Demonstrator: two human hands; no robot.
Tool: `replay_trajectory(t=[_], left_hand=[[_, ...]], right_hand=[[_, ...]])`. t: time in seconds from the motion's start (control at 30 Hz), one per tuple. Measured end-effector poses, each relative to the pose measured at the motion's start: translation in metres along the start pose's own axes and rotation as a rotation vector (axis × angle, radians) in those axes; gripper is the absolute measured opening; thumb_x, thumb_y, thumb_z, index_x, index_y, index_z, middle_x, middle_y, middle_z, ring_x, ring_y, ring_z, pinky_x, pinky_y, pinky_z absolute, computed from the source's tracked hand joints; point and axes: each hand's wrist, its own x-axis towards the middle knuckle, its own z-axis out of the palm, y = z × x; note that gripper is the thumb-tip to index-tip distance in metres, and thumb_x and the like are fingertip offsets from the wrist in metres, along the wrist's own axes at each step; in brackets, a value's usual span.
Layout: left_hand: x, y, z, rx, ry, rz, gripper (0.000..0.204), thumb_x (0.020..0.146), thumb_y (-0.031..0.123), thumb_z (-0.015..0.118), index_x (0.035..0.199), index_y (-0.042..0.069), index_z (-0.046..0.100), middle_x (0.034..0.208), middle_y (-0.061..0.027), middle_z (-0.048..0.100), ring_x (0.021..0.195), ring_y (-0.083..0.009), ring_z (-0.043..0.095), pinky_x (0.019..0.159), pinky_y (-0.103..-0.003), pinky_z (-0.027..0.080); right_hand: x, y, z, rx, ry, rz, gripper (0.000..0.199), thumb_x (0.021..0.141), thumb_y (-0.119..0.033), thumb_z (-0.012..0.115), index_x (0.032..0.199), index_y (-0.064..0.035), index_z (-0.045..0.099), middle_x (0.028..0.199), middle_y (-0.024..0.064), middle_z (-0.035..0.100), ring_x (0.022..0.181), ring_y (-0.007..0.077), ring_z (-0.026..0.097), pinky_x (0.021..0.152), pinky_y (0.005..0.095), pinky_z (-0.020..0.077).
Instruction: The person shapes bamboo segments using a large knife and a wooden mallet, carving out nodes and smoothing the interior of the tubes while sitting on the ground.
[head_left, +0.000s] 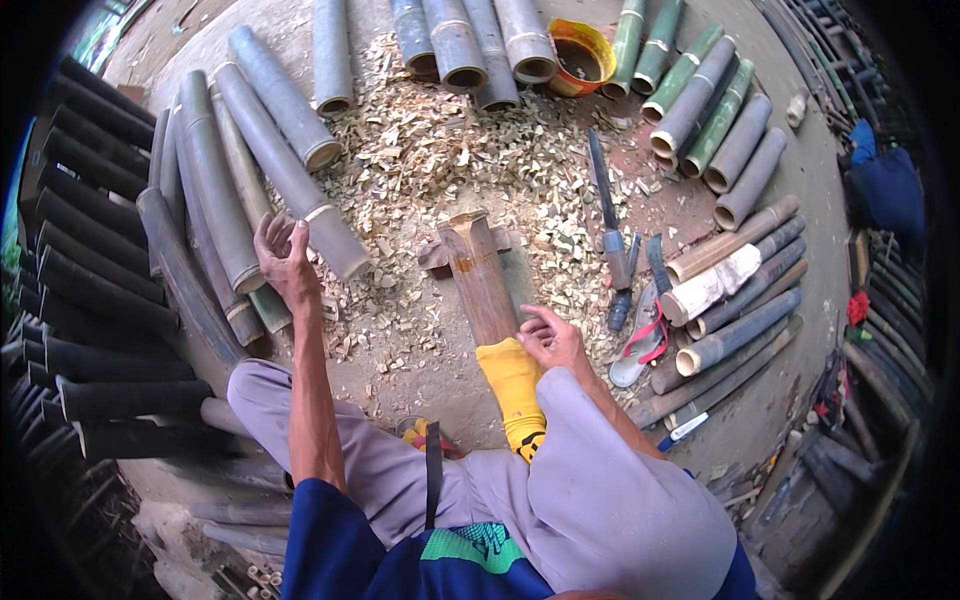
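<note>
My left hand (pixel 287 258) is beside several grey bamboo tubes at the left, its fingers apart and slightly bent. Close to its fingertips slants a long grey bamboo tube (pixel 285 178), its near end a little blurred. Over my raised knee rests my right hand (pixel 552 338), fingers loosely bent and apart, with nothing seen in it. Next to that hand lies a brown bamboo piece (pixel 480 275) with a notched far end, set across a small block (pixel 433 258). A yellow sock (pixel 512 392) on my foot meets the piece's near end.
Pale wood chips (pixel 430 150) cover the ground ahead. A long-bladed knife (pixel 603 180) and a sandal (pixel 637 345) lie to the right. Green and grey bamboo tubes (pixel 690 85) stand in rows around, with a yellow-rimmed bucket (pixel 598 45) at the back. Dark tubes (pixel 130 360) are stacked at left.
</note>
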Motion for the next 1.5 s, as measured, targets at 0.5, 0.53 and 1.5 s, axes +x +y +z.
replay_trajectory(t=[0.5,0.53,1.5], left_hand=[[-0.207,-0.034,0.038,0.089,-0.783,-0.452,0.033,0.080,0.005,0.066,0.111,-0.004,0.058,0.099,-0.0111,0.063,0.087,-0.0156,0.059,0.077,-0.027,0.049],[-0.205,-0.030,0.040,0.085,-0.797,-0.443,0.033,0.080,0.004,0.066,0.111,-0.004,0.058,0.099,-0.0110,0.063,0.087,-0.0155,0.059,0.077,-0.027,0.049],[-0.190,-0.008,0.049,0.149,-0.862,-0.333,0.028,0.083,0.002,0.063,0.110,-0.003,0.059,0.092,-0.0068,0.064,0.081,-0.0116,0.060,0.072,-0.024,0.048]], right_hand=[[-0.178,0.185,-0.050,-0.406,0.662,0.273,0.045,0.074,-0.009,0.065,0.118,-0.0003,0.054,0.099,0.0179,0.061,0.091,0.0300,0.060,0.081,0.0400,0.0492],[-0.198,0.206,-0.047,-0.488,0.754,0.300,0.046,0.073,-0.008,0.064,0.117,-0.0003,0.054,0.101,0.0192,0.060,0.097,0.0334,0.058,0.086,0.0422,0.0471],[-0.180,0.212,-0.092,-0.447,1.214,0.593,0.063,0.075,-0.018,0.066,0.130,0.0011,0.042,0.117,0.0295,0.052,0.110,0.0428,0.050,0.096,0.0466,0.0398]])
